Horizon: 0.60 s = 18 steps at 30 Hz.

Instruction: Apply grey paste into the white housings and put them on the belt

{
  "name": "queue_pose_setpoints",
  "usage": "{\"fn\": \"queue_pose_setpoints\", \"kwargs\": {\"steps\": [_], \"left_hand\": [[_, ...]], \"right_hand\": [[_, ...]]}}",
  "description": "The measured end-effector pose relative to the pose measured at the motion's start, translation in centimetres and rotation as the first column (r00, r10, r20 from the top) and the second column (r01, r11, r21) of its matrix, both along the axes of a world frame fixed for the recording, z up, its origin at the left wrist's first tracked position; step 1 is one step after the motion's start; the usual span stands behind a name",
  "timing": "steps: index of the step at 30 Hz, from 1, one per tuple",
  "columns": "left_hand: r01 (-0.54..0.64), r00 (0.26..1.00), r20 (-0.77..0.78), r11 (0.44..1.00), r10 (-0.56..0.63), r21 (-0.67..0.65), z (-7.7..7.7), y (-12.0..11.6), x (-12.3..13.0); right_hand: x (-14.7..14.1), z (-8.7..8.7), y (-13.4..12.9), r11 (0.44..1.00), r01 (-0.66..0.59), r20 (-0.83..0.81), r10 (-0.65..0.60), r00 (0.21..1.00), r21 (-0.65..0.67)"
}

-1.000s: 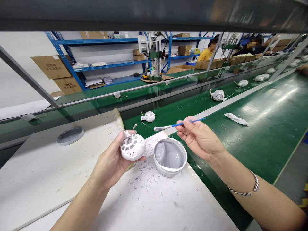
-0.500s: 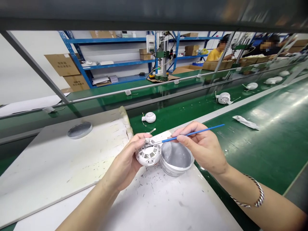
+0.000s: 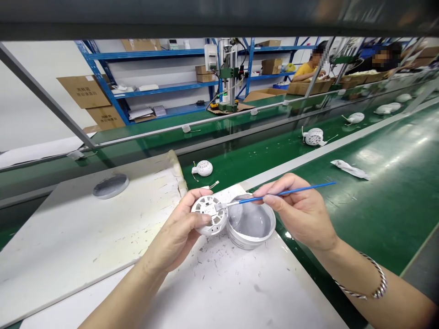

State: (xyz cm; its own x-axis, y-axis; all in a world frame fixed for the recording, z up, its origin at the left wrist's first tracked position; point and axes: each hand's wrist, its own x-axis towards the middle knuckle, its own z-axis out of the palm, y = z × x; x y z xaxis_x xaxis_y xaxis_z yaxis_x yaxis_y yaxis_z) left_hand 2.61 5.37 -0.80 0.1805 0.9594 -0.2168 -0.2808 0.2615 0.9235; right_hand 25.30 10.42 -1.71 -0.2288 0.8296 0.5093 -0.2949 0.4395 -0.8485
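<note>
White vented housing [image 3: 208, 209] sits pinched in the left hand [image 3: 179, 232]; beside it, the right hand [image 3: 300, 210] pinches a blue brush [image 3: 248, 199].

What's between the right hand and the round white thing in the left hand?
In the head view, the blue brush reaches from the right hand to the round white thing; a tub of grey paste shows below.

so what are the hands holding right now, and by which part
Left hand: the white round housing, by its edge, thumb on the vented face. Right hand: the blue brush, by its handle.
</note>
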Motion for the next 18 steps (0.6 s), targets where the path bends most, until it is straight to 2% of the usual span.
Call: {"fn": "queue_pose_setpoints", "kwargs": {"steps": [3,4,5,6,7,9,10,12,14,18], "left_hand": [[-0.023,1.0,-0.017,1.0,0.023,-0.007,0.3,-0.1,0.0],[-0.017,1.0,-0.024,1.0,0.017,-0.002,0.3,-0.3,0.1],[-0.001,1.0,-0.028,1.0,0.001,0.01,0.3,-0.4,0.1],[0.019,0.999,-0.031,0.999,-0.018,0.027,0.3,-0.6,0.2],[0.038,0.999,-0.032,0.998,-0.037,0.049,0.2,-0.8,0.3],[0.067,0.997,-0.043,0.994,-0.063,0.09,0.0,-1.3,0.5],[0.079,0.996,-0.054,0.991,-0.074,0.105,-0.1,-1.5,0.6],[0.109,0.992,-0.081,0.987,-0.099,0.12,-0.2,-1.8,0.7],[0.135,0.987,-0.104,0.983,-0.122,0.126,-0.1,-2.0,0.8],[0.118,0.987,-0.129,0.984,-0.101,0.135,0.2,-2.2,1.2]], "right_hand": [[0.7,0.1,0.2,0.988,0.105,-0.03,-0.102,0.994,0.113],[0.9,0.1,0.1,0.963,0.166,-0.028,-0.163,0.986,0.211],[0.9,0.1,0.0,0.915,0.218,-0.006,-0.229,0.973,0.339],[0.9,0.1,-0.2,0.84,0.249,0.031,-0.3,0.953,0.482],[0.8,0.1,-0.4,0.742,0.244,0.077,-0.37,0.926,0.625],[0.4,-0.1,-0.9,0.535,0.142,0.171,-0.492,0.853,0.833],[0.1,-0.2,-1.1,0.456,0.084,0.198,-0.536,0.82,0.886],[-0.4,-0.4,-1.5,0.354,0.017,0.206,-0.583,0.785,0.935],[-0.7,-0.6,-1.6,0.309,-0.01,0.202,-0.599,0.775,0.951],[-0.6,-0.5,-1.6,0.295,-0.059,0.234,-0.605,0.761,0.954]]}}
